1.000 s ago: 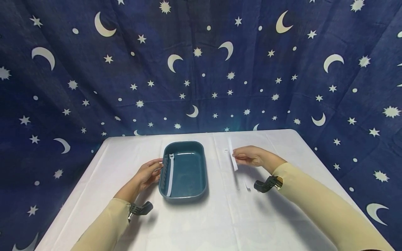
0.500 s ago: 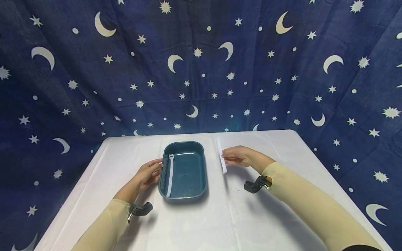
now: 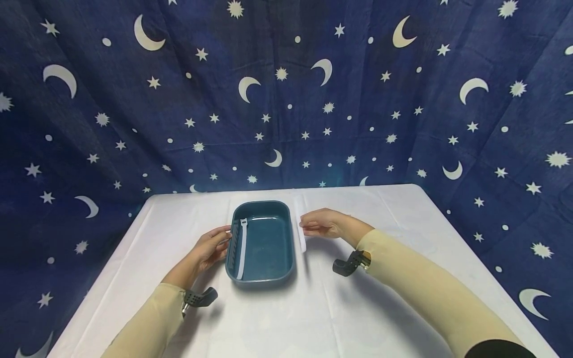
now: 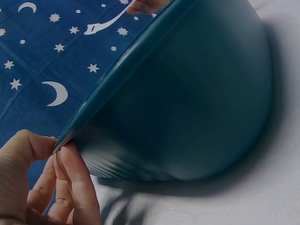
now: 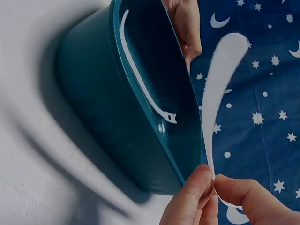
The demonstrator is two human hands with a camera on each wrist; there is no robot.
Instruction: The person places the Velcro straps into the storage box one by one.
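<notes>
A dark teal plastic tub (image 3: 270, 251) stands on the table, ribbed on its left side. Its left rim is pinched between the thumb and fingers of my left hand (image 3: 214, 248). Inside, along that side, lies one white cable strap (image 3: 242, 251) with a slotted head. Just right of the tub, my right hand (image 3: 326, 223) pinches a second white cable strap (image 3: 302, 238) above the table, near its middle. In the right wrist view this held strap (image 5: 221, 70) shows a rounded end pointing up; its slotted head (image 4: 96, 28) appears in the left wrist view.
White cloth covers the table (image 3: 268, 323). Behind it hangs a dark blue curtain (image 3: 286, 124) with moons and stars. A black band (image 3: 346, 266) sits on the right wrist, another black band (image 3: 201, 298) on the left.
My right hand has carried its strap leftward, from the table's right part to close beside the tub. My left hand and the tub have stayed in place.
</notes>
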